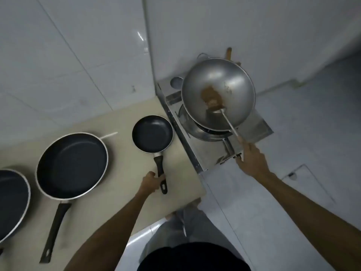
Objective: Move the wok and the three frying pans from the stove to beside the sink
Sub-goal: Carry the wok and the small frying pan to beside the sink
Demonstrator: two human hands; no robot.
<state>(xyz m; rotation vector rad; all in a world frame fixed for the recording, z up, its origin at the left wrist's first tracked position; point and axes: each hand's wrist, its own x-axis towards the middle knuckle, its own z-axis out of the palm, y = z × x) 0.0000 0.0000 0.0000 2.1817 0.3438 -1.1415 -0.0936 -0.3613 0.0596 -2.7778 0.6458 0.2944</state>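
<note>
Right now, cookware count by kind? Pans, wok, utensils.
Black frying pans: 3, all on the beige counter: small, large, one cut off at the left edge
Steel wok: 1, on the stove
Metal spatula: 1, resting in the wok
Total: 5

No writing, label, brand mark or number can be read anywhere in this view. The pans, the wok, the stove and the wall tiles show no legible print, and the small dark marks on the tiles are too blurred to make out.
</note>
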